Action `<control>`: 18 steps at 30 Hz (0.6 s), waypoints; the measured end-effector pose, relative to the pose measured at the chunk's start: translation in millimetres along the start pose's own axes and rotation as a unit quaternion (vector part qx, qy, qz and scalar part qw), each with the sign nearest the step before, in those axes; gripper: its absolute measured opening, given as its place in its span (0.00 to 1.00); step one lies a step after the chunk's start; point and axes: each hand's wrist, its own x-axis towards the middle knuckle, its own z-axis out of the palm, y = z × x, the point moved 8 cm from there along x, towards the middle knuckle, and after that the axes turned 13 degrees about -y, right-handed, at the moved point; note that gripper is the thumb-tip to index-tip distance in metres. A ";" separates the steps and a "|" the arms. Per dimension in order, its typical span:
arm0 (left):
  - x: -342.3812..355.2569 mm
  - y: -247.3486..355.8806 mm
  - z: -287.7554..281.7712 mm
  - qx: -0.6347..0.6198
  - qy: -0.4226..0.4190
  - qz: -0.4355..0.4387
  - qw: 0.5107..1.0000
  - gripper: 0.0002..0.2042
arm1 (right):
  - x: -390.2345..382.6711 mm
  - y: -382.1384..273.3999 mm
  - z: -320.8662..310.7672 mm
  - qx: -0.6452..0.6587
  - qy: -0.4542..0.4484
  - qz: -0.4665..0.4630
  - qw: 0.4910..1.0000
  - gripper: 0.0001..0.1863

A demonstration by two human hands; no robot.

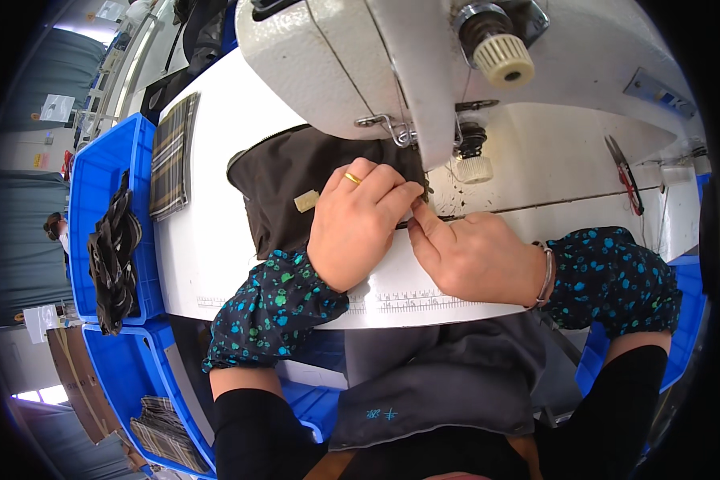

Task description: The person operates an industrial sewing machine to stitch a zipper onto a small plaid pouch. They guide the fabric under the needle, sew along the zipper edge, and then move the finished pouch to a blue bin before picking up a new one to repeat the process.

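Observation:
A dark brown fabric piece (276, 178) with a zipper along its far left edge lies on the white sewing table, its far right part under the sewing machine's head (320, 72). A small beige label (306, 201) sits on the fabric beside my left hand (356, 228). That hand, with a ring on one finger, rests across the cloth, fingers bent and closed at its right edge. Close by, my right hand (484, 260) pinches the same edge between thumb and forefinger; the fingertips of both hands nearly meet. The needle area is partly hidden behind the machine head.
Red-and-black scissors (628, 180) lie at the right of the table. Folded plaid cloth (174, 156) sits at the left edge. Blue bins (84, 272) stand at the left, holding dark and plaid fabric. A ruler strip (412, 304) runs along the table's front edge.

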 end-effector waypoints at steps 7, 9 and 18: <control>-2.6 -6.6 6.0 -0.019 -0.016 -0.031 0.999 0.13 | 0.6 0.2 -1.4 0.001 0.011 -0.002 1.000 0.14; -1.3 -2.2 3.8 0.004 -0.023 -0.027 0.999 0.13 | 1.1 -0.4 -1.1 0.002 0.008 -0.004 1.000 0.14; 2.3 -0.8 1.5 0.045 -0.029 -0.031 0.998 0.15 | 6.4 6.1 -5.4 -0.024 0.032 0.015 0.999 0.18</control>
